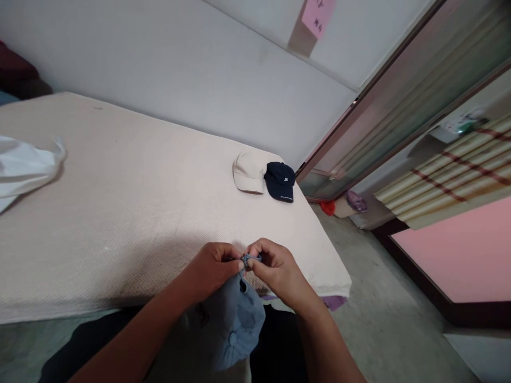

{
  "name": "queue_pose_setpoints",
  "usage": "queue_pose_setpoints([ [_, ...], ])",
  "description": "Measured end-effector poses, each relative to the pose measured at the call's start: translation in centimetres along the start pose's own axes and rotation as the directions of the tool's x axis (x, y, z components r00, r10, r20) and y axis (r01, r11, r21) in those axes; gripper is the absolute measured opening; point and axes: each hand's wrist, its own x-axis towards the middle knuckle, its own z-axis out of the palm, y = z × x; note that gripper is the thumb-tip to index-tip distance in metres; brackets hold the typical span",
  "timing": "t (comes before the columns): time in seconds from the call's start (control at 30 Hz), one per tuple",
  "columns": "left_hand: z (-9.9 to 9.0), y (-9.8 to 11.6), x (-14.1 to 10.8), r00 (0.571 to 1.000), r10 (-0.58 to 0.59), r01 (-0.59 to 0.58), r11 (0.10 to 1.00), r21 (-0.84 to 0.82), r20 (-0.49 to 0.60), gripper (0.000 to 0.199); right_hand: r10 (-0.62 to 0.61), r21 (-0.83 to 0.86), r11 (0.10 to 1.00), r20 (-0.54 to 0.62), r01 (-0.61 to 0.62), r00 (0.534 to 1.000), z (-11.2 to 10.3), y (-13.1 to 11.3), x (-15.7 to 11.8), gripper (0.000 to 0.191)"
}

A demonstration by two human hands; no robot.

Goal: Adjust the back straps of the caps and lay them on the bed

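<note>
A blue baseball cap [243, 324] hangs below my two hands, crown toward me, over my lap. My left hand [213, 268] is closed, pinching the cap's back strap between thumb and fingers. Close against it, my right hand [279, 268] pinches the same strap, and a small loop of it shows at the fingertips. The fingers partly hide the strap's fastening. Farther off on the bed, a beige cap [248, 173] sits beside a navy cap [280, 181] with small white lettering on its brim.
The bed [131, 197] has a pale textured cover and stands against a white wall [159, 64]. White cloth or a bag [27, 165] lies at the left. Right of the bed are grey floor [383, 298], a striped curtain [451, 170] and a red item [328, 207].
</note>
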Motion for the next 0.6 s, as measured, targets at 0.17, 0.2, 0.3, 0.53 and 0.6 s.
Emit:
queue_pose_setpoints([
  [0.17,0.0,-0.4,0.1,1.000,0.008,-0.008,1.000,-0.001,-0.014,0.020,0.030,0.139,0.990,0.061,-0.038,0.998,-0.2,0.5,0.4,0.011],
  [0.2,0.0,-0.4,0.2,1.000,0.014,-0.014,1.000,-0.002,-0.010,0.020,0.031,0.146,0.988,0.065,-0.040,0.997,-0.2,0.6,0.5,0.011],
  [0.3,-0.1,-0.3,0.3,1.000,0.025,-0.025,1.000,0.002,-0.006,0.021,0.023,0.137,0.990,0.055,-0.030,0.998,-0.1,0.8,0.8,0.012],
  [0.53,-0.6,0.2,0.6,1.000,0.024,-0.024,1.000,-0.016,-0.002,0.024,0.069,0.218,0.971,0.121,-0.094,0.990,-0.6,0.5,1.6,0.019],
  [0.6,-0.7,0.2,0.6,1.000,0.024,-0.024,1.000,-0.013,0.019,0.023,0.073,0.231,0.967,0.151,-0.107,0.986,-0.8,0.4,1.8,0.019],
])
